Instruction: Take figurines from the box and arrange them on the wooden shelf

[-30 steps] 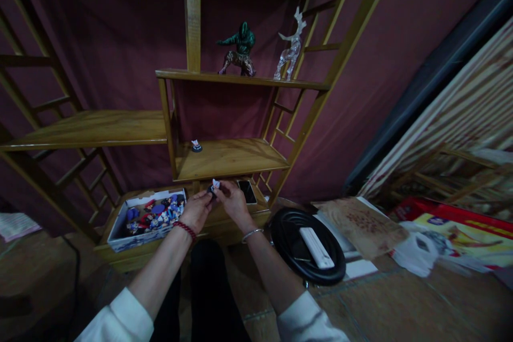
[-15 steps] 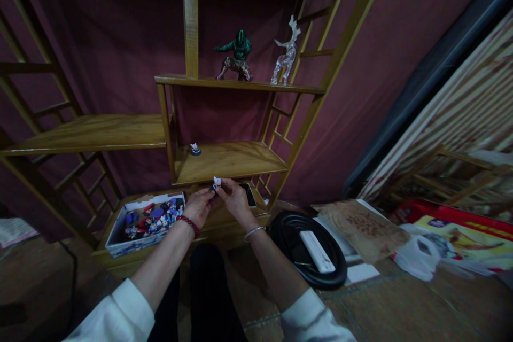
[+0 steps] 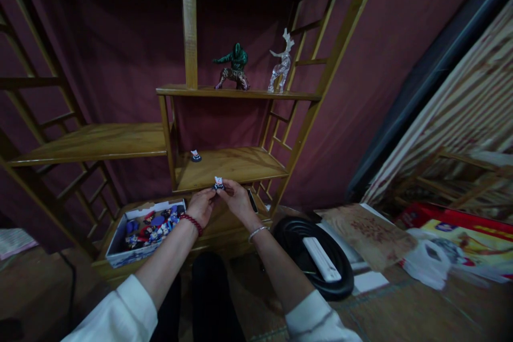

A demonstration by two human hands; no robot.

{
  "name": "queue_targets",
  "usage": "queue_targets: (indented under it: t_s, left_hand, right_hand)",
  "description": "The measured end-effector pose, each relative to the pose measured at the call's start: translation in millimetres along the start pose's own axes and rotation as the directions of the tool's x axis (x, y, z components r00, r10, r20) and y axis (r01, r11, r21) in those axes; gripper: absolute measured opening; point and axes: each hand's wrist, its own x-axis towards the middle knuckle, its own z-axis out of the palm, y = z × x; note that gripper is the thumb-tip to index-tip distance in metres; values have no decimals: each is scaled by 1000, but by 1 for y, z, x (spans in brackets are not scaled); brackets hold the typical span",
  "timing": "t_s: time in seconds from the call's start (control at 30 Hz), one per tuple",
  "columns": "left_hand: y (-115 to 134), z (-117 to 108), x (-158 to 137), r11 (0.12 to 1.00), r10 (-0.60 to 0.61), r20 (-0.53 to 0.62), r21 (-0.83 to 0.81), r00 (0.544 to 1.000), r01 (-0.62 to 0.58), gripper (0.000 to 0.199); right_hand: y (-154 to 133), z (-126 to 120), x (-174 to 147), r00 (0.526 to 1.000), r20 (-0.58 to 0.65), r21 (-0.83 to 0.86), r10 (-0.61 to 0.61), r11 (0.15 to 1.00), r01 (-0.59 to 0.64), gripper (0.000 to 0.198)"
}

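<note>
1. As you hold the small figurine [image 3: 218,182] just in front of the middle shelf [image 3: 244,164], your hands meet at it: the left hand [image 3: 201,207] from about 7 o'clock, the right hand [image 3: 237,204] from about 4.
2. Both hands are narrowed to fingertip pinches, closed low on the figurine, probably because so small a piece leaves no room for palms; this grip leaves its head uncovered and upright.
3. From it, the open box [image 3: 128,257] of mixed figures lies at 8 o'clock on the low wooden ledge [image 3: 224,230], likely set there to be within easy reach of your left hand.
4. A second figurine [image 3: 195,156] stands on the shelf at 10 to 11 o'clock, near the left upright, where it leaves most of the board bare.
5. Your held piece looks white on top with pointed, ear-like tips, and dark below, with a dark base much like the second one's; the dim light may hide finer markings.
</note>
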Motion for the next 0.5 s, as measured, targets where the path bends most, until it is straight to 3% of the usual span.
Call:
queue_targets:
  t_s: [0.37,0.5]
  left_hand:
    - [12,17,7,1000,-4,-46,26,999,6,21]
    - [12,20,12,999,-14,-77,36,997,17,22]
  right_hand:
    - [1,-2,14,999,32,95,-1,995,-2,29]
    - [5,-3,17,1000,12,56,-7,998,6,28]
